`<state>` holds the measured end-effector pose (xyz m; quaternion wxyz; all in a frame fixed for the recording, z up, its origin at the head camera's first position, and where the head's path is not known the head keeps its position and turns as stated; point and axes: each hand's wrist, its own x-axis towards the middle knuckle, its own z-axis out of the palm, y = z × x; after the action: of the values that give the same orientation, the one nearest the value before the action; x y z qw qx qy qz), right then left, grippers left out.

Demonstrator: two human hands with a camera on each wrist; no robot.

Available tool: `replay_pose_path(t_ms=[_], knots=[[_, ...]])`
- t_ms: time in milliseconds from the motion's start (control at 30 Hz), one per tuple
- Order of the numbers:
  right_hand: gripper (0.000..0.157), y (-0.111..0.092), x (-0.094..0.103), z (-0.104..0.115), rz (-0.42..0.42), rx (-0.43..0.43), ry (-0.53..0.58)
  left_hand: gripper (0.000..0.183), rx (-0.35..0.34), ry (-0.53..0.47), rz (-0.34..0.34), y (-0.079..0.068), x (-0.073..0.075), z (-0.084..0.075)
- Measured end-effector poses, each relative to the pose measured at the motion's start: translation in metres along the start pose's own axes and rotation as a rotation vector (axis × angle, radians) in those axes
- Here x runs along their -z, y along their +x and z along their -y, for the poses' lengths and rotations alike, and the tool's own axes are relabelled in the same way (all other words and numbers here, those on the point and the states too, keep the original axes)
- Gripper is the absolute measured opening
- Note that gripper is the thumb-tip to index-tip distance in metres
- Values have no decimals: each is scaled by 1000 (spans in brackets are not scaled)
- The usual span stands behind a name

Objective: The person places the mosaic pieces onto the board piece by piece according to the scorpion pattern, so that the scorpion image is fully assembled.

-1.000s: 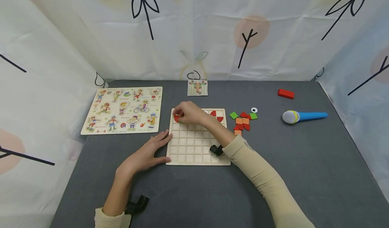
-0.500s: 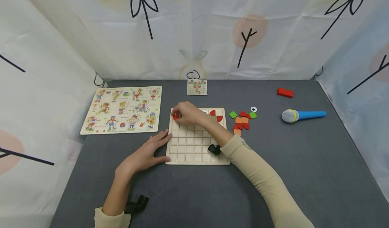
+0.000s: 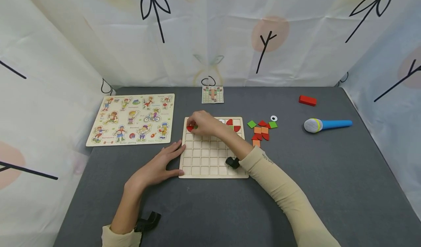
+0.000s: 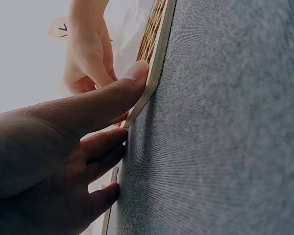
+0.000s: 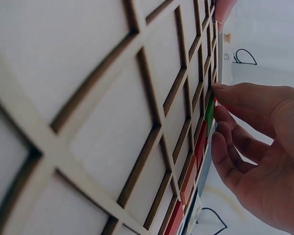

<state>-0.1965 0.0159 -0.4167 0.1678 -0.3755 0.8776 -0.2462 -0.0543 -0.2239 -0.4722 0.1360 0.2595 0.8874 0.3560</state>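
L hand (image 3: 156,170), fingers apart, touches board (image 3: 200,162) — R hand (image 3: 204,123) part-hides red pc (image 3: 189,129), grip unclear — mic (image 3: 327,125) well apart.

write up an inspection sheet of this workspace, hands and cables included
Surface: grey table, partly covered
Job's things: board with red and green tiles in it; loose tiles beside; card beyond
Clutter: puzzle left; microphone, red block right; white ring near the loose tiles
Hands: left hand touches the board's left edge; right hand at its far-left corner, grip unclear
Cables: nothing seen for certain
Surroundings: patterned curtain on three sides
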Motion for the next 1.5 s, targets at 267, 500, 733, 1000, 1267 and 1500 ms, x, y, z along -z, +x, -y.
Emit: replay_pose_path(t_ms=[267,500,733,1000,1267,1500], knots=[[28,-18,7,-7,-35,-22,60,92,45,0,26,0,6,-17],[27,-46,17,-23,-102,-8,119,92,103,21,51,2,12,-32],[26,-80,30,-40,-163,-38,158,93,90,8,48,2,12,-31],[27,-120,41,-63,-199,-101,148,96,51,20,14,1,-3,5],[35,-150,46,-85,-236,-149,101,96,102,28,38,1,0,-3],[38,-165,47,-106,-242,-217,64,91,125,30,51,0,9,-26]])
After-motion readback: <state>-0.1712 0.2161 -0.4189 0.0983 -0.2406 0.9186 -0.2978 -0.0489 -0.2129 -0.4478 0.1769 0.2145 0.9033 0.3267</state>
